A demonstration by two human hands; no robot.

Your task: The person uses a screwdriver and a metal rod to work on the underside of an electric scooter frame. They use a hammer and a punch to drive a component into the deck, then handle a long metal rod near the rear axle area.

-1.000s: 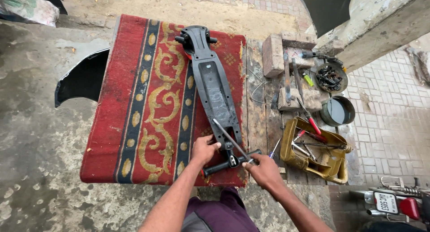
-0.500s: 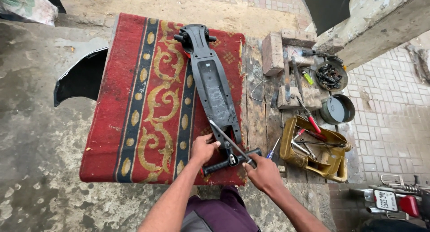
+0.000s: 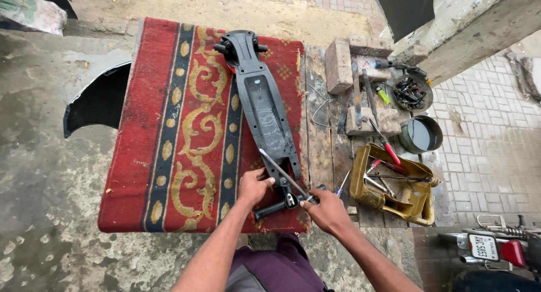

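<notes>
Working at the near end of the long black plastic body (image 3: 264, 109), I have both hands on its handlebar end, where it lies lengthwise on the red patterned rug (image 3: 169, 134). My left hand (image 3: 253, 186) is clenched around the black assembly beside the grip (image 3: 269, 211), steadying it. My right hand (image 3: 327, 210) has its fingers closed on the handle of a long thin metal tool (image 3: 282, 172), whose shaft slants up across the joint. I judge this to be the fastening or loosening step at that joint, mid-way rather than finished, since the tool is set against the fitting and both hands are committed. I cannot tell what kind of tip the tool has, nor whether it is seated in a fastener.

To my mind, the next move calls for keeping the left hand firm so the body does not slide on the rug, and turning or levering with the right without slipping off.

Off to the right, on the wooden boards (image 3: 327, 151), sit a yellow tool tray (image 3: 414, 204), a round tin (image 3: 421, 134) and two bricks (image 3: 338, 64).
</notes>
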